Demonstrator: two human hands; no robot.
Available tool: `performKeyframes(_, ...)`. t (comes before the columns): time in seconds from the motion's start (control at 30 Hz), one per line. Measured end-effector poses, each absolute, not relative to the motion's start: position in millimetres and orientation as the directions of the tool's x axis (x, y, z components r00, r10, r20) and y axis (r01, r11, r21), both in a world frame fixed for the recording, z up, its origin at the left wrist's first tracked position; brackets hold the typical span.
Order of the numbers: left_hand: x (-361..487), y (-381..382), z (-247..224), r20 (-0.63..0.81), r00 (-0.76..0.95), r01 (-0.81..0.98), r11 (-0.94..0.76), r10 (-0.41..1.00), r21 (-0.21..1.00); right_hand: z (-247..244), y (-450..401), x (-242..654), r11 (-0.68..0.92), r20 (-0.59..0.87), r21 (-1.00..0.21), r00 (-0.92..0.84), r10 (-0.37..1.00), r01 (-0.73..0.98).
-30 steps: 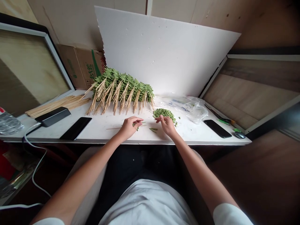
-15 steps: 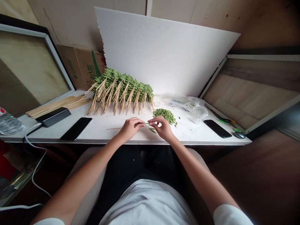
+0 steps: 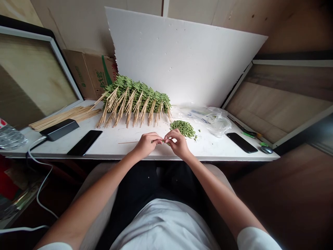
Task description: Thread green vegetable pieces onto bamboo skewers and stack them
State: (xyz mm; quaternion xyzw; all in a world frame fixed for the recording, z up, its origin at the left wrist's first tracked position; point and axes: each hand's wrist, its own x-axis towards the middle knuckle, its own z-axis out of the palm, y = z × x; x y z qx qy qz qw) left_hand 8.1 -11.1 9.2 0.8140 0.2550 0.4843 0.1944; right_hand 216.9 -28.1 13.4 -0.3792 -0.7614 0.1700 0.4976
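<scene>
My left hand [image 3: 146, 145] is closed, with a bit of green bean [image 3: 152, 141] showing between its fingers. A thin bamboo skewer [image 3: 127, 142] sticks out to the left of that hand, low over the tabletop; I cannot tell whether the fingers grip it. My right hand [image 3: 179, 144] pinches at the left fingertips, so the two hands meet over the table. What lies between the fingertips is mostly hidden. Just behind the right hand is a small heap of cut green bean pieces [image 3: 183, 128].
Skewers loaded with green beans [image 3: 137, 95] are stacked at the back, their bare ends forward. Loose skewers [image 3: 65, 116] lie left, near a black box [image 3: 59, 130] and a phone [image 3: 84, 143]. Rightward are a plastic bag [image 3: 215, 121], another phone [image 3: 241, 143] and a mouse [image 3: 266, 149].
My hands have drawn closer and their fingertips now meet. The green bean piece that showed between them is mostly covered. The right hand has shifted slightly left.
</scene>
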Motion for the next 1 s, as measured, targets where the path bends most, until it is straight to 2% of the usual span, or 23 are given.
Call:
performKeyframes(0.13,8,-11,9,0.655,0.386,0.130,-0.742,0.649,0.658,12,-23,220,0.588,0.544,-0.768,-0.226,0.808,0.253)
performKeyframes(0.2,6,-8,9,0.625,0.373,0.133,-0.706,0.686,0.695,10,-16,227,0.562,0.528,-0.794,-0.194,0.827,0.232)
performKeyframes(0.27,2,-5,10,0.603,0.349,0.176,-0.682,0.717,0.710,6,-8,238,0.548,0.544,-0.773,-0.109,0.832,0.322)
performKeyframes(0.4,-2,0,8,0.584,0.345,0.236,-0.670,0.735,0.704,-9,6,262,0.413,0.548,-0.639,0.009,0.836,0.649)
performKeyframes(0.47,-2,1,5,0.573,0.338,0.252,-0.658,0.747,0.710,-17,10,268,0.337,0.515,-0.576,0.010,0.857,0.745)
performKeyframes(0.57,-1,3,1,0.545,0.309,0.267,-0.622,0.779,0.736,-22,12,272,0.306,0.443,-0.533,-0.048,0.895,0.788)
performKeyframes(0.67,-1,3,-2,0.525,0.296,0.267,-0.596,0.798,0.757,-18,14,274,0.311,0.402,-0.605,-0.056,0.914,0.733)
performKeyframes(0.83,-1,1,-1,0.485,0.302,0.282,-0.563,0.821,0.777,0,13,276,0.361,0.421,-0.768,-0.007,0.907,0.529)
performKeyframes(1.0,3,-5,0,0.551,0.320,0.301,-0.634,0.771,0.713,21,-9,253,0.440,0.359,-0.828,-0.275,0.892,0.347)
